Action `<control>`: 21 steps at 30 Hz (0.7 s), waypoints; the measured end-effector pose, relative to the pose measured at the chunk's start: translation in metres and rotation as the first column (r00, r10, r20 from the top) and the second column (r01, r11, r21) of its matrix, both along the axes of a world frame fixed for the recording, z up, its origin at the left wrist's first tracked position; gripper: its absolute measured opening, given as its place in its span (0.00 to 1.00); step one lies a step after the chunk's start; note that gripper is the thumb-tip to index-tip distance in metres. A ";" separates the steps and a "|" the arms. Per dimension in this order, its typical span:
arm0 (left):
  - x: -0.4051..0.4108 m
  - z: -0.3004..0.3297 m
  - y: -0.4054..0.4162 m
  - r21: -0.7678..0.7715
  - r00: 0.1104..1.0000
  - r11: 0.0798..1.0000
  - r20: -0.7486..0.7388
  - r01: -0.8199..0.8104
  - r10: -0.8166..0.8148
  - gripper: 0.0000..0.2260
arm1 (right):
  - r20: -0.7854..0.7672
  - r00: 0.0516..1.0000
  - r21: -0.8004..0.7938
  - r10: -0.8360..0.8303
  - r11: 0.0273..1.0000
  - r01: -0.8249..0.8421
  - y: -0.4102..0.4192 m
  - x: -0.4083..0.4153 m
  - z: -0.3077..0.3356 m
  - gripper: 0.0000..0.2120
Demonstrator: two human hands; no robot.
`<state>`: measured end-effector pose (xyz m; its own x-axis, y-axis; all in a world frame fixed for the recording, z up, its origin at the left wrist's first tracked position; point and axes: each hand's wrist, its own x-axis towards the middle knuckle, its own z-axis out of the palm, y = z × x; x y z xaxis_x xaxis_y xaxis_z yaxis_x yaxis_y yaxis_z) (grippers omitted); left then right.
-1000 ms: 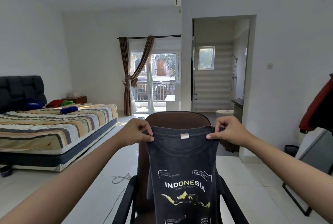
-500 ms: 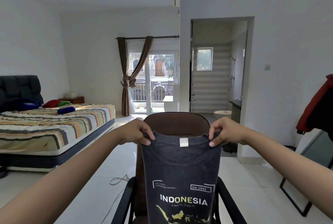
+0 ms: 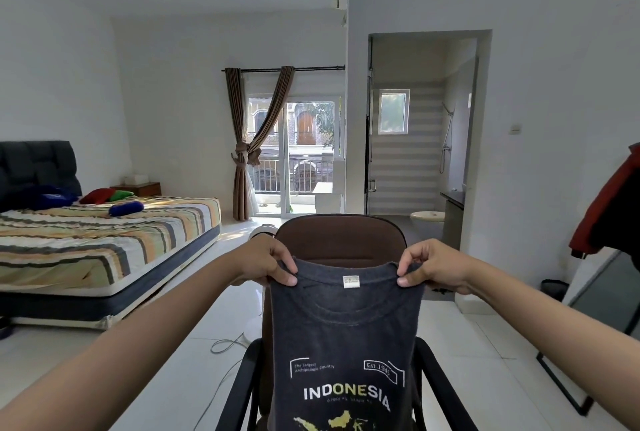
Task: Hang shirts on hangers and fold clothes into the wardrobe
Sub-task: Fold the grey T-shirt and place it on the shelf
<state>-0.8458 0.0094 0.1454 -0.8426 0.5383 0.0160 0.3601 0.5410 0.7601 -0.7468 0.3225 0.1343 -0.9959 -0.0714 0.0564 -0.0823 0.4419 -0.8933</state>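
Charcoal shirt [image 3: 346, 337], brown chair [image 3: 341, 236]

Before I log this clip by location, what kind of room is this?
A bedroom, most likely in a home, with its own bathroom. A bed with a striped sheet stands against the left wall, a curtained glass door faces a balcony, and an open doorway shows a toilet and shower.
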 end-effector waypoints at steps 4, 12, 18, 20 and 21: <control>-0.004 -0.005 -0.004 0.099 0.999 0.995 -0.023 0.031 -0.029 0.08 | -0.019 1.000 -0.016 0.006 1.000 -0.006 -0.002 -0.007 -0.004 0.11; -0.015 -0.008 -0.012 0.081 0.984 0.982 -0.046 0.173 -0.170 0.12 | 0.178 0.981 0.238 0.078 0.964 -0.119 -0.013 -0.013 0.001 0.08; -0.027 -0.014 -0.019 0.064 0.978 0.977 -0.052 0.205 -0.202 0.12 | 0.172 0.985 0.206 0.023 0.977 -0.059 -0.029 -0.016 -0.004 0.08; -0.030 -0.014 -0.023 0.093 0.980 0.975 -0.038 0.200 -0.197 0.11 | 0.129 0.992 0.127 -0.002 0.992 -0.014 -0.031 -0.018 -0.008 0.06; -0.031 -0.013 -0.024 0.120 0.981 0.974 -0.028 0.193 -0.191 0.10 | 0.109 0.994 0.089 -0.012 0.996 0.002 -0.030 -0.019 -0.009 0.06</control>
<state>-0.8772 -0.0142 0.1323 -0.7227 0.6832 0.1041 0.4608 0.3641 0.8094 -0.7659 0.2922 0.1255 -0.9962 -0.0642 -0.0592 0.0172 0.5200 -0.8540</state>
